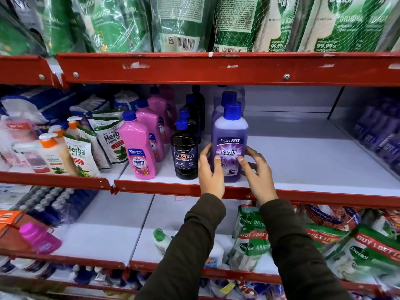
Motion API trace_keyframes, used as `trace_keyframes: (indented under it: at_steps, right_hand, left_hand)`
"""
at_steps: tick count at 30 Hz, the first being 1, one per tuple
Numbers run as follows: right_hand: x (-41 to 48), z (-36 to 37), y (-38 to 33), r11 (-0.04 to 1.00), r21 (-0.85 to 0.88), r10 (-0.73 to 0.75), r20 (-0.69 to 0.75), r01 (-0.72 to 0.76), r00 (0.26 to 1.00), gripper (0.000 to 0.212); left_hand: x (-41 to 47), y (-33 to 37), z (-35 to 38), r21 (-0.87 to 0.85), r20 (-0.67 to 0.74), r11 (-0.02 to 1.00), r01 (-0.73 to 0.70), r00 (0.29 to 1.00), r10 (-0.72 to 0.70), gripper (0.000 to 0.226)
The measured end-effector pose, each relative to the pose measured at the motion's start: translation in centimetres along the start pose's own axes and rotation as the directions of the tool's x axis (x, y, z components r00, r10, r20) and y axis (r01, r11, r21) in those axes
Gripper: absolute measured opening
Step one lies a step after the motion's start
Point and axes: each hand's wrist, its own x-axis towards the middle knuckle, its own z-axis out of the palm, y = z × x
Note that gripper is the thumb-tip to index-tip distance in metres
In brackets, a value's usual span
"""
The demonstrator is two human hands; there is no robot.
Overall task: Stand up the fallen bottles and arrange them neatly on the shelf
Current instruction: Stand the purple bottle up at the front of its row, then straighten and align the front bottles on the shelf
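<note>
A purple Bactin bottle (229, 139) with a blue cap stands upright at the front of the middle shelf (303, 161). My left hand (210, 169) cups its left side and my right hand (256, 169) its right side, fingers touching the label. More purple bottles (227, 100) stand in a row behind it. To its left stands a row of dark Bactin bottles (185, 156), then a row of pink Shakti bottles (138, 146), all upright.
Right of the purple bottle the white shelf board is bare up to purple packs (381, 135) at the far right. Herbal hand-wash pouches and pump bottles (71, 148) fill the left. A pink bottle (40, 237) and a white bottle (161, 239) lie on the shelf below.
</note>
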Motion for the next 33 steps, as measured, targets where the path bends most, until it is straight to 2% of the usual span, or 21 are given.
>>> trace_keyframes:
  at_steps: [3, 7, 14, 20, 23, 26, 28, 30, 31, 33]
  right_hand:
    - [-0.5, 0.7, -0.1, 0.999, 0.025, 0.030, -0.013, -0.030, 0.999, 0.047]
    - [-1.3, 1.3, -0.4, 0.995, 0.078, 0.073, -0.080, -0.066, 0.994, 0.041]
    - [-3.5, 1.5, -0.5, 0.999, 0.016, 0.036, -0.172, -0.034, 0.984, 0.043]
    - [-3.9, 1.3, -1.3, 0.999, -0.008, 0.046, -0.193, -0.049, 0.980, 0.044]
    - [-5.2, 2.3, -1.8, 0.998, -0.055, -0.017, -0.349, -0.003, 0.937, 0.042]
    - [-7.0, 4.1, -2.7, 0.980, -0.066, -0.196, -0.438, 0.186, 0.877, 0.033]
    - [-8.0, 6.1, -3.5, 0.950, -0.047, -0.303, -0.364, 0.308, 0.880, 0.032]
    - [-8.4, 8.7, -4.1, 0.947, 0.019, -0.311, -0.200, 0.321, 0.929, 0.037]
    - [-8.4, 10.0, -4.5, 0.964, 0.070, -0.250, -0.111, 0.258, 0.962, 0.044]
    - [-7.6, 12.4, -5.4, 0.983, 0.177, -0.046, 0.019, 0.042, 0.999, 0.067]
  left_hand:
    - [0.0, 0.3, -0.3, -0.049, 0.008, 0.996, 0.068, 0.998, -0.068, 0.035]
    - [-0.4, 1.1, -0.9, -0.050, 0.040, 0.995, 0.086, 0.996, -0.084, 0.044]
    - [-3.0, 1.4, -1.3, 0.055, -0.052, 0.998, 0.019, 0.998, -0.016, 0.042]
    - [-3.3, 1.8, -1.6, 0.059, -0.009, 0.998, 0.021, 1.000, -0.020, 0.040]
    - [-3.5, 1.6, -2.2, 0.041, 0.030, 0.999, 0.012, 0.999, -0.013, 0.044]
    - [-3.6, 1.4, -3.6, 0.044, -0.075, 0.993, -0.112, 0.991, 0.115, 0.048]
    - [-2.9, 1.5, -5.1, 0.025, -0.176, 0.981, -0.195, 0.965, 0.196, 0.050]
    - [-1.5, 1.4, -6.7, -0.009, -0.223, 0.978, -0.208, 0.954, 0.200, 0.056]
    - [-0.7, 1.5, -7.4, -0.048, -0.211, 0.983, -0.177, 0.964, 0.163, 0.061]
    - [0.9, 1.8, -8.6, -0.159, -0.124, 0.985, -0.063, 0.991, 0.043, 0.071]
